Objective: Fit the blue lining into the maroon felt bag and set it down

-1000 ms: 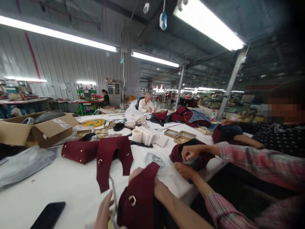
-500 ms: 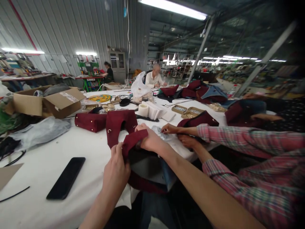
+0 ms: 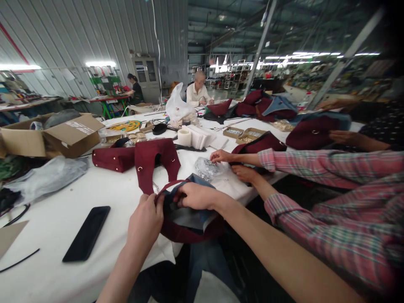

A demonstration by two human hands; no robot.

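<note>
A dark red bag (image 3: 184, 235) with a blue-grey lining is held with its mouth facing me, at the table's near edge. My left hand (image 3: 146, 216) is closed on the left side of its rim, thumb and fingers pinching the fabric. Over the opening, my right hand (image 3: 197, 195) has curled fingers at the lining near the upper rim; its fingertips are partly hidden. Just beyond lies a dark red bag piece (image 3: 146, 158) with gold-coloured rings, beside another red bag (image 3: 115, 159) bearing small gold studs.
A black phone (image 3: 86, 233) lies on the white table at left, near an open cardboard box (image 3: 72, 134). To the right, a co-worker's hands (image 3: 221, 156) touch a clear bag of small metal parts (image 3: 206, 168). Small hardware trays (image 3: 249, 135) and white rolls (image 3: 184, 136) stand behind.
The bag has tilted, and its lined mouth now shows where a red flap was held up. My right hand has moved down to the lining; my left hand has shifted slightly left.
</note>
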